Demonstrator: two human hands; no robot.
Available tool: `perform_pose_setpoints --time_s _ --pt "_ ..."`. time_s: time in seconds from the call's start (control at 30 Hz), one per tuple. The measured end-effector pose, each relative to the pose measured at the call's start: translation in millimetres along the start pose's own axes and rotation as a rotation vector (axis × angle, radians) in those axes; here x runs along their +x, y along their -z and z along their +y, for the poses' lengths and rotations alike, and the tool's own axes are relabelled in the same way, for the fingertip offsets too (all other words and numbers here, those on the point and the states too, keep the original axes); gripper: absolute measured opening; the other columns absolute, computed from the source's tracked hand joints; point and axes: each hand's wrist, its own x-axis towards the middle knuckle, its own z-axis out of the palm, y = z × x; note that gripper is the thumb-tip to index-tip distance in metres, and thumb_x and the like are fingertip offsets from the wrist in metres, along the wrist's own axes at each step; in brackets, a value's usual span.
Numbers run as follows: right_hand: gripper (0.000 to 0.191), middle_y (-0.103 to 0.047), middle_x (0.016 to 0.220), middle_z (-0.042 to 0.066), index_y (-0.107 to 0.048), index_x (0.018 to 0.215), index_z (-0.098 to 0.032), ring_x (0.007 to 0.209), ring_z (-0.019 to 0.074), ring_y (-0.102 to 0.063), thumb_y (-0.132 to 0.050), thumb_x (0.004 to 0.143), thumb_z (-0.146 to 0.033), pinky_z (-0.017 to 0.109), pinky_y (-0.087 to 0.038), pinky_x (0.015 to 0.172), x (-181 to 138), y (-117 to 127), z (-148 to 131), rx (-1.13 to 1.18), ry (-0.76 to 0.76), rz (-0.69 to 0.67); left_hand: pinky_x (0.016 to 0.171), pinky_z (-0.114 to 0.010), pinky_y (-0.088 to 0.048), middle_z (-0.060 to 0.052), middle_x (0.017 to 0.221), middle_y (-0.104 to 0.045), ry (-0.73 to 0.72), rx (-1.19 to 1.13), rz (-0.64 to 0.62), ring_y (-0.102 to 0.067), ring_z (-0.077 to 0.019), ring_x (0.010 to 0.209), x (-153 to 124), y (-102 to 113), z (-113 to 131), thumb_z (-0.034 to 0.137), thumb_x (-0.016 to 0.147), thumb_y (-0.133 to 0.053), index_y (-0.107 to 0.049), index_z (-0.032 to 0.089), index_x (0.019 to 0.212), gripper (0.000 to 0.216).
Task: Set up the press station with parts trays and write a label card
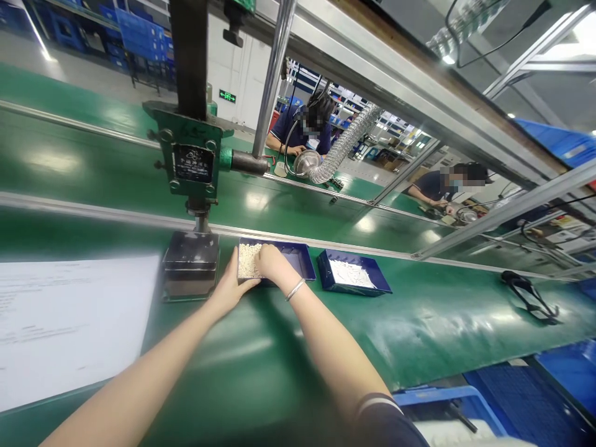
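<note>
My left hand holds the near left corner of a dark blue parts tray, its thumb along the front wall and its fingers by the left end. Small cream-coloured pieces fill the tray's left part. Over their right side is my right hand, fingers curled down and closed; whatever is between the fingertips is hidden. A second dark blue tray, holding thin white pieces, sits just to the right, apart from both hands.
A green hand press with a dark base block stands left of the trays. Printed paper lies on the green bench. Black-framed glasses rest at the right. Two co-workers sit across, beyond metal frame bars. A blue crate is below right.
</note>
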Motion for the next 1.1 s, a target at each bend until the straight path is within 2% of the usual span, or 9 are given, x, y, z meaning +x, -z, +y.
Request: perform_pose_setpoints --time_s 0.2,0.33,0.47,0.53,0.63,0.73,0.8,0.93,1.1 --pt "0.024 -0.072 0.099 0.025 -0.072 0.097 0.0 0.093 0.0291 -0.07 -0.05 0.092 -0.009 0.029 -0.049 0.079 -1 20 -13 0.071 -0.001 -0.038 0.124 -0.043 -0.016 -0.02 0.165 -0.016 0.018 -0.026 0.013 -0.018 -0.027 0.152 1 -1 -2 0.049 0.078 -0.069 -0.001 0.011 0.159 0.112" --pt "0.024 -0.074 0.084 0.017 -0.071 0.091 -0.006 0.074 0.0212 -0.071 -0.049 0.094 -0.013 0.024 -0.049 0.071 0 32 -16 0.181 0.002 -0.072 0.124 -0.043 -0.017 -0.02 0.165 -0.017 0.006 -0.039 0.014 -0.019 -0.0269 0.152 1 -1 -1 0.047 0.079 -0.07 -0.002 0.013 0.159 0.111" --pt "0.029 -0.073 0.081 0.013 -0.066 0.1 -0.007 0.056 0.0148 -0.066 -0.039 0.098 -0.016 0.022 -0.046 0.058 -3 43 -1 0.303 -0.031 -0.058 0.124 -0.043 -0.019 -0.018 0.165 -0.019 -0.009 -0.027 0.027 -0.02 -0.027 0.152 0 1 0 0.044 0.078 -0.072 -0.006 0.015 0.159 0.108" --pt "0.033 -0.073 0.085 0.011 -0.064 0.107 -0.009 0.055 0.0132 -0.065 -0.033 0.099 -0.017 0.021 -0.046 0.056 -10 42 15 0.357 -0.064 0.017 0.124 -0.043 -0.019 -0.017 0.165 -0.02 -0.018 -0.009 0.038 -0.021 -0.0273 0.152 0 2 0 0.044 0.078 -0.072 -0.01 0.017 0.159 0.105" --pt "0.028 -0.072 0.091 0.009 -0.065 0.104 -0.013 0.071 0.0162 -0.067 -0.039 0.096 -0.017 0.025 -0.05 0.069 -31 21 40 0.439 -0.113 0.316 0.123 -0.044 -0.021 -0.016 0.164 -0.025 -0.019 0.009 0.066 -0.024 -0.0271 0.151 1 1 -1 0.044 0.08 -0.071 -0.013 0.018 0.159 0.101" --pt "0.025 -0.069 0.097 0.01 -0.065 0.104 -0.014 0.092 0.0209 -0.064 -0.042 0.097 -0.02 0.033 -0.049 0.087 -61 -20 55 0.483 -0.073 0.686 0.123 -0.045 -0.022 -0.014 0.163 -0.028 -0.023 0.01 0.1 -0.027 -0.0268 0.15 1 -1 -3 0.045 0.082 -0.069 -0.017 0.02 0.158 0.096" --pt "0.025 -0.065 0.104 0.012 -0.062 0.11 -0.014 0.103 0.023 -0.059 -0.041 0.099 -0.021 0.038 -0.046 0.096 -81 -49 58 0.442 -0.005 0.85 0.123 -0.045 -0.023 -0.014 0.163 -0.028 -0.023 0.019 0.116 -0.028 -0.0272 0.15 1 -3 -4 0.047 0.083 -0.068 -0.018 0.02 0.158 0.094" --pt "0.025 -0.059 0.116 0.014 -0.057 0.121 -0.014 0.116 0.0259 -0.051 -0.046 0.098 -0.019 0.046 -0.04 0.102 -100 -85 61 0.345 0.011 0.915 0.123 -0.046 -0.024 -0.016 0.162 -0.03 -0.015 0.07 0.146 -0.028 -0.0284 0.15 1 -9 -1 0.052 0.086 -0.063 -0.017 0.019 0.158 0.092" --pt "0.021 -0.059 0.113 0.012 -0.058 0.113 -0.015 0.112 0.0242 -0.051 -0.043 0.098 -0.018 0.049 -0.038 0.105 -90 -88 74 0.397 0.01 0.925 0.123 -0.046 -0.024 -0.017 0.162 -0.028 -0.008 0.126 0.162 -0.026 -0.0285 0.15 8 -18 3 0.055 0.087 -0.06 -0.015 0.018 0.158 0.092"
